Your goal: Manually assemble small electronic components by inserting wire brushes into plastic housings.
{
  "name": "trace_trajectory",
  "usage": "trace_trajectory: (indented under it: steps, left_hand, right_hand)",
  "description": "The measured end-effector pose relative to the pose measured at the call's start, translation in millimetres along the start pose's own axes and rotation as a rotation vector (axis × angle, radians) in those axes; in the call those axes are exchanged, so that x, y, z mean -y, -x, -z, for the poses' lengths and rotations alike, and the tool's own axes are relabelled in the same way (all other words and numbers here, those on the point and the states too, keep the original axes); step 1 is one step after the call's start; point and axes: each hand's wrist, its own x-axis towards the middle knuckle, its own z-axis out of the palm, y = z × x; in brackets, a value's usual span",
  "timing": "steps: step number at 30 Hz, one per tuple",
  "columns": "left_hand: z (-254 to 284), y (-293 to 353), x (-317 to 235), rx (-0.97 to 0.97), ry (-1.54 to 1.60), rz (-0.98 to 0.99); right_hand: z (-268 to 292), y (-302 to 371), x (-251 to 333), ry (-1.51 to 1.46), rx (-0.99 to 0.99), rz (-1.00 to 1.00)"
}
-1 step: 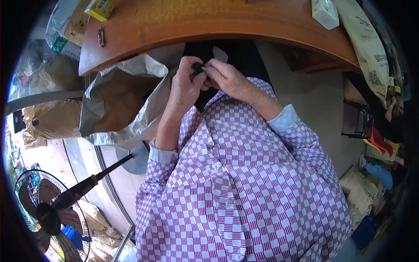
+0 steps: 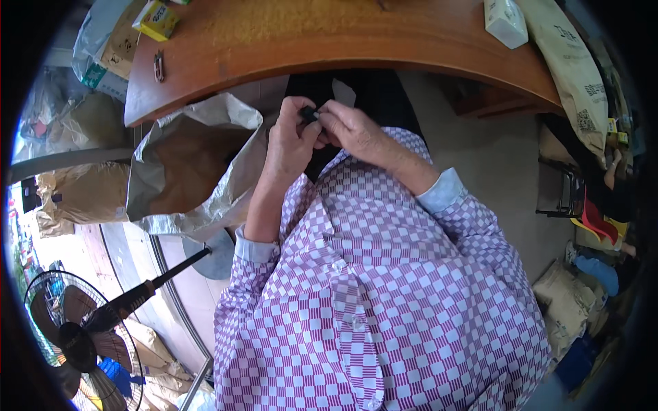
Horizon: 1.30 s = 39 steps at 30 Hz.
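Above my lap, my left hand [image 2: 289, 145] is closed, its thumb and fingers pinching a small black piece [image 2: 308, 114]. My right hand [image 2: 351, 132] meets it from the other side, fingertips pressed together at the edge of the same piece. The piece is too small to tell its kind, and fingers cover part of it. A pale scrap [image 2: 344, 92] shows on dark cloth just beyond the hands. To the left of my left forearm stands a large paper sack [image 2: 232, 109] with its mouth wide and a brown inside.
A wooden table [image 2: 288, 41] curves across the far side, bearing thread snips [image 2: 159, 66], a yellow box [image 2: 157, 20] and a white pack [image 2: 506, 22]. Lower left is a black fan [image 2: 77, 346]. More brown sacks [image 2: 563, 299] lie at the right.
The view has shifted slightly, with the table sitting a little lower. Both hands keep their pinch on the black piece, which is tilted a bit differently.
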Motion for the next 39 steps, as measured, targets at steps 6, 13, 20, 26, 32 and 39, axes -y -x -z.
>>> trace_trajectory:
  steps: [6,13,20,26,32,39]
  left_hand:
    - [-2,1,-4,-0.117,-0.201,-0.063]
    - [11,2,-4,-0.149,-0.084,-0.071]
    - [130,16,19,-0.521,-0.684,0.106]
    - [126,16,30,-0.653,-0.583,-0.155]
    - [72,-4,-14,-0.283,0.386,0.046]
    - [33,-26,-5,-0.042,0.987,0.046]
  right_hand:
    - [-11,-7,-2,-0.057,-0.037,0.048]
    - [-7,-18,10,-0.032,0.057,0.021]
    - [128,-88,26,1.161,-0.646,0.122]
    - [164,-118,14,1.243,-0.583,0.142]
    - [131,-103,39,0.470,-0.316,0.088]
    - [22,-48,51,0.405,0.028,0.274]
